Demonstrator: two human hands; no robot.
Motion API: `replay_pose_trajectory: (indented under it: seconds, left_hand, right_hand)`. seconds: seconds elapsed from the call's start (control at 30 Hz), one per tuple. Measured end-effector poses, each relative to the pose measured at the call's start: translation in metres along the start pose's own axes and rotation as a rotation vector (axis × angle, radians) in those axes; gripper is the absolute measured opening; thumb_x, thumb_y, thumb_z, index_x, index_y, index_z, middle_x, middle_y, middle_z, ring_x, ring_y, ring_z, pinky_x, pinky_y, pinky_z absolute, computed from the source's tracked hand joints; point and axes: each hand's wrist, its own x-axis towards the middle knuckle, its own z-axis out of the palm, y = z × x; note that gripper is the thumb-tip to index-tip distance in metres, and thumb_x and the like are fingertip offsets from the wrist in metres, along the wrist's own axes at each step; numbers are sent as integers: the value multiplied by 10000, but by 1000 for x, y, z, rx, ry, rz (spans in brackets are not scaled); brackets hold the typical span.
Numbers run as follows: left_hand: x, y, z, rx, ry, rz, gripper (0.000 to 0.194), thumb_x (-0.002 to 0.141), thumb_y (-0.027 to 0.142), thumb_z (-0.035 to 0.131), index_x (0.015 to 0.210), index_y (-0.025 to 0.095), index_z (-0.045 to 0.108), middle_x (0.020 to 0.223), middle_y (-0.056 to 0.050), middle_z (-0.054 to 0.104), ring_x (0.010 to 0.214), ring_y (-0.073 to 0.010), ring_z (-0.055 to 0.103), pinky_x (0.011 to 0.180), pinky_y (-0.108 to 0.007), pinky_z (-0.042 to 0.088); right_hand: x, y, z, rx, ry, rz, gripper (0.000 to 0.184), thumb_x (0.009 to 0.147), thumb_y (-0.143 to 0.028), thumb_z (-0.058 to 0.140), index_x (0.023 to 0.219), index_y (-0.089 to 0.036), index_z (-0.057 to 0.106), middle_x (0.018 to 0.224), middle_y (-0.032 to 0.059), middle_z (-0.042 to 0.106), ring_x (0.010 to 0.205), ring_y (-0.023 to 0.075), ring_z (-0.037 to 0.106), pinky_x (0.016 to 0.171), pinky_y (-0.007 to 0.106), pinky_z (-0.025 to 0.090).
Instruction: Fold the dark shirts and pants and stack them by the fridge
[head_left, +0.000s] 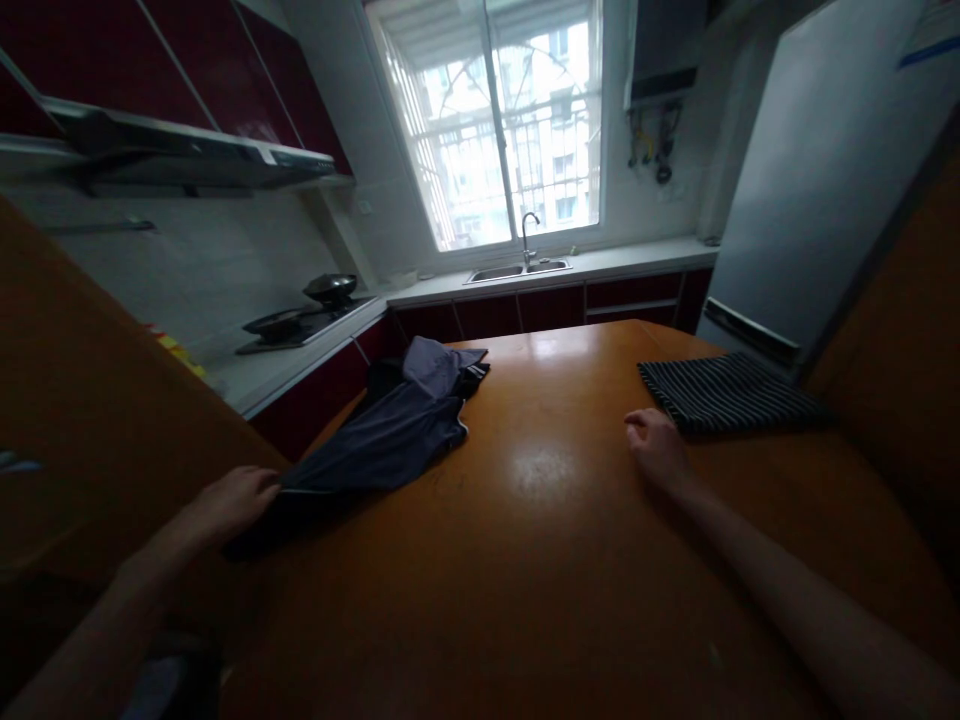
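A crumpled dark blue garment (390, 430) lies on the left part of an orange wooden table (540, 560), hanging over its left edge. My left hand (236, 500) is closed on the near end of that garment at the table's edge. My right hand (656, 448) rests on the table top with fingers curled loosely, holding nothing. It sits just left of a folded dark striped cloth (724, 395) at the table's right side, close to it but apart.
Beyond the table runs a kitchen counter with a sink and tap (525, 262) under a bright window. A stove with a pan (315, 305) stands at the left. A tall grey fridge (825, 180) rises at the right.
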Motion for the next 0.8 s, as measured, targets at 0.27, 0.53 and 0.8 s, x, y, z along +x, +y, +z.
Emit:
replay_pose_trajectory:
  seconds: [0.27,0.53,0.8]
  left_hand:
    - [2,136,94,-226,-85,445,283,817,550,510,936,363,686,1233,39,676,1142,-275,634,1070,-419,437]
    - [-35,257,215,-525,-255,612,296,935,431,505,997,213,696,1059,-102,709,1006,-259,672,951,-416,516]
    - [-29,258,241,-793,-266,393,635,886,466,619,1425,158,485,1277,-137,649,1074,-260,657,975,-427,506]
  right_hand:
    - [15,51,-60,-371,202,385,200,872,-269,524,876,-176,701,986,196,685,1043,340,600,907,490,410]
    - [-2,-10,-39,-138,-162,107,157,914,-238,536,808,-200,644,825,63,712,756,182,639,695,260,425]
    - [-63,-121,-33,661,-1287,-156,246,946,-400,581,966,-179,688,851,15,700,766,138,640,699,238,490]
